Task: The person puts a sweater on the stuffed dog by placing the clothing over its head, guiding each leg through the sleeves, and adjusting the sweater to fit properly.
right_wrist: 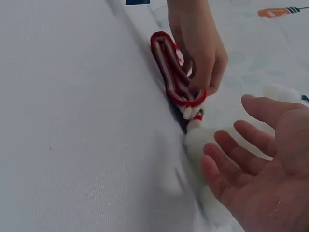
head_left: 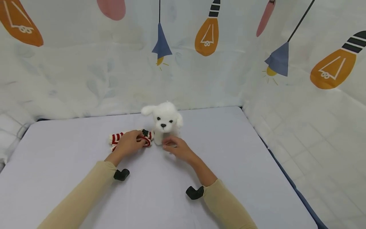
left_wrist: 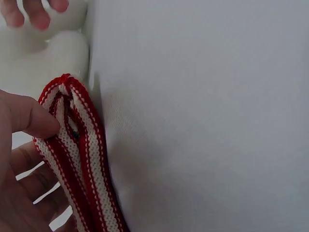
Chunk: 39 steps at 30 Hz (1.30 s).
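1. Knit garment [head_left: 116, 137]: middle obscured by left hand [head_left: 130, 143]; lower end cropped in left wrist view.
2. Plush dog [head_left: 166, 115]: lower body partly obscured by right hand [head_left: 179, 149].
3. Dark motif [head_left: 145, 132]: too small to identify.

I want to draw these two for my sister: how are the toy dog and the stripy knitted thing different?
The toy dog is fluffy and mostly white, but the stripy knitted thing has red and white bands. The toy dog is upright and taller, while the stripy knitted thing sits lower. The left grip pinches the stripy knitted thing, not the toy dog. Both have white in them.
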{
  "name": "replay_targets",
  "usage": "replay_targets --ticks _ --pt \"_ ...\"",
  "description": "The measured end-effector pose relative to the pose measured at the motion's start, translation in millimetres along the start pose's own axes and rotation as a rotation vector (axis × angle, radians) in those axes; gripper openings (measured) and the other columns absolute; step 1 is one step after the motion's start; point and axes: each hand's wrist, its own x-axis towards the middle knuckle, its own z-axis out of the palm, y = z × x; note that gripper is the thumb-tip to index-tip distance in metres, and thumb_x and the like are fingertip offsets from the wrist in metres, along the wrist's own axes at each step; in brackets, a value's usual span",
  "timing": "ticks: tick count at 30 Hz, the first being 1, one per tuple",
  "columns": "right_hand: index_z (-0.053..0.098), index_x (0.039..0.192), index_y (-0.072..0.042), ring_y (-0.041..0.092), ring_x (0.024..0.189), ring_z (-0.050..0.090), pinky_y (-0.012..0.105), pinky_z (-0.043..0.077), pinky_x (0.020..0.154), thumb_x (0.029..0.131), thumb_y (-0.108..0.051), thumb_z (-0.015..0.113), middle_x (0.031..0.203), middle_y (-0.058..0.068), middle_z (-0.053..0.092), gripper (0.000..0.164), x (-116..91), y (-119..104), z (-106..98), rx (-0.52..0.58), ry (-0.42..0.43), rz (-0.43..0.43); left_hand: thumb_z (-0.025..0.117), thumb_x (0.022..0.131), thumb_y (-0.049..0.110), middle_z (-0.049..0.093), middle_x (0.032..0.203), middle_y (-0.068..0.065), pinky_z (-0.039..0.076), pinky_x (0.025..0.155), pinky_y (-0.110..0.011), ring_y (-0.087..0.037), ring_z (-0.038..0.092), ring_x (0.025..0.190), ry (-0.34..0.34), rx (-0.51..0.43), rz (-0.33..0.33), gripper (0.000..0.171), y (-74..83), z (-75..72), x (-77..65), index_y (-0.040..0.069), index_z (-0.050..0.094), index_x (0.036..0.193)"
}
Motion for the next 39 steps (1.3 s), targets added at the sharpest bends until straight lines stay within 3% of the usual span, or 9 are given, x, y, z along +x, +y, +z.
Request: replay_targets --ticks 10,16,21,29,32,39 --pt "0.046 0.141 -0.003 0.027 0.133 0.048 0.042 0.042 0.108 0.088 -0.018 0.071 0.143 0.011 0.051 0.060 8.3 -14.5 17.6 -0.084 -0.026 -0.119 0.063 0.086 0.016 0.060 0.083 -0.003 0.039 0.066 -0.030 -0.017 0.050 0.075 -0.086 -0.095 0.042 0.008 15.2 1.9 -17.1 0.010 0.064 0.091" --pt "0.041 0.143 -0.002 0.030 0.136 0.045 0.042 0.039 0.110 0.086 -0.016 0.074 0.145 0.016 0.048 0.068 10.9 -16.3 28.1 -0.174 0.008 -0.187 0.061 0.085 0.011 0.059 0.081 0.000 0.042 0.066 -0.028 -0.014 0.050 0.074 -0.116 -0.146 0.129 0.006 16.3 0.1 -28.3 0.012 0.065 0.089" --pt "0.040 0.145 -0.005 0.023 0.138 0.042 0.038 0.038 0.111 0.086 -0.022 0.073 0.147 0.009 0.048 0.069 12.9 -17.2 38.8 -0.292 -0.002 -0.217 0.060 0.084 0.007 0.061 0.081 0.004 0.045 0.069 -0.027 -0.011 0.052 0.075 -0.130 -0.223 0.192 0.010 11.3 -2.3 -36.7 0.015 0.065 0.086" --pt "0.043 0.143 -0.010 0.020 0.134 0.046 0.035 0.039 0.110 0.085 -0.023 0.073 0.144 0.005 0.049 0.066 14.0 -12.2 49.7 -0.424 -0.016 -0.327 0.063 0.086 0.008 0.067 0.092 0.008 0.049 0.080 -0.027 -0.008 0.058 0.087 -0.132 -0.324 0.274 0.017 10.4 -8.4 -44.1 0.022 0.068 0.093" --pt "0.041 0.144 -0.013 0.019 0.135 0.045 0.035 0.039 0.111 0.085 -0.025 0.068 0.146 0.003 0.048 0.066 14.7 -10.2 52.1 -0.459 -0.030 -0.319 0.064 0.087 0.010 0.067 0.093 0.009 0.049 0.082 -0.026 -0.009 0.060 0.089 -0.159 -0.373 0.282 0.016 12.4 -12.1 -46.6 0.024 0.068 0.094" --pt "0.040 0.146 -0.018 0.016 0.131 0.049 0.035 0.042 0.107 0.083 -0.027 0.066 0.145 0.000 0.049 0.069 15.5 -9.5 61.2 -0.513 -0.022 -0.209 0.065 0.090 0.010 0.070 0.097 0.003 0.050 0.081 -0.024 -0.007 0.061 0.089 -0.185 -0.490 0.325 0.013 10.9 -13.4 -51.6 0.020 0.071 0.097"
